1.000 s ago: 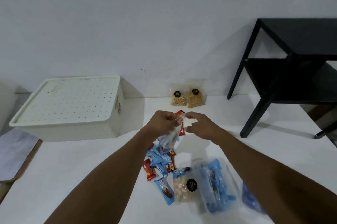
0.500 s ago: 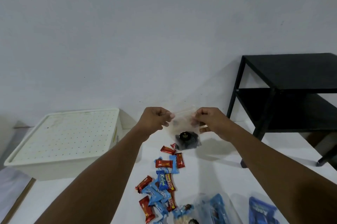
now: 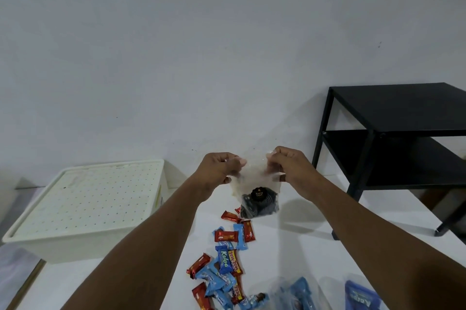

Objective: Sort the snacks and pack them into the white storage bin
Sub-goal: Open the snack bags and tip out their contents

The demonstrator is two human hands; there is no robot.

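Both hands hold a clear plastic snack bag [image 3: 257, 201] up in front of the wall. My left hand [image 3: 219, 171] pinches its top left corner and my right hand [image 3: 290, 166] pinches the top right. Dark round snacks and a black round label sit in the bag's bottom. Below it, several red and blue wrapped snack bars [image 3: 224, 261] lie scattered on the white surface. The white storage bin [image 3: 85, 208] stands at the left with its perforated lid on.
A black two-tier side table [image 3: 393, 138] stands at the right against the wall. Clear bags of blue snacks [image 3: 300, 294] and a blue packet [image 3: 360, 297] lie at the bottom edge. A grey mat [image 3: 15, 266] lies at the far left.
One second ago my hands held a clear bag low over the snack pile; they have risen and now stretch a bag of dark snacks between them. The view has tilted upward.
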